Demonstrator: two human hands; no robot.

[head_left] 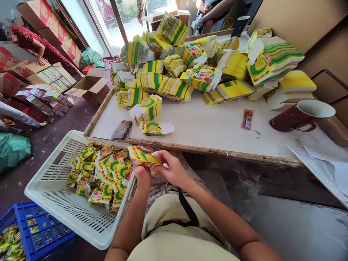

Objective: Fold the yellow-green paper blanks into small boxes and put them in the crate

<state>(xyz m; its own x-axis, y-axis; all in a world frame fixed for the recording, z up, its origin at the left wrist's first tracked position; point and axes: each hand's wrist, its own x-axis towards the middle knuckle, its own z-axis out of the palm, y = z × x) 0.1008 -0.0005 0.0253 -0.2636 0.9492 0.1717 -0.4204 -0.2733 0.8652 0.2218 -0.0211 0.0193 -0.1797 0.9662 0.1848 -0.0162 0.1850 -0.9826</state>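
Note:
Above my lap, at the table's front edge, a small yellow-and-green printed carton [144, 156] is held between both hands. My left hand [143, 174] grips it from below and behind, fingers wrapped round it. The fingers of my right hand [172, 166] pinch its right end. To the left, a white plastic basket [73, 214] holds many cartons of the same print [108, 170]. On the table just ahead lie an opened-out carton [154, 128] with white flaps and a short stack of flat cartons [148, 108].
Heaps of flat yellow cartons [174, 69] cover the back of the white table [206, 127]. A maroon mug [301, 116] and a small sachet [247, 119] stand right. A blue crate [46, 226] sits lower left. Another person [40, 47] bends over an open box [54, 78]; someone else sits behind the table.

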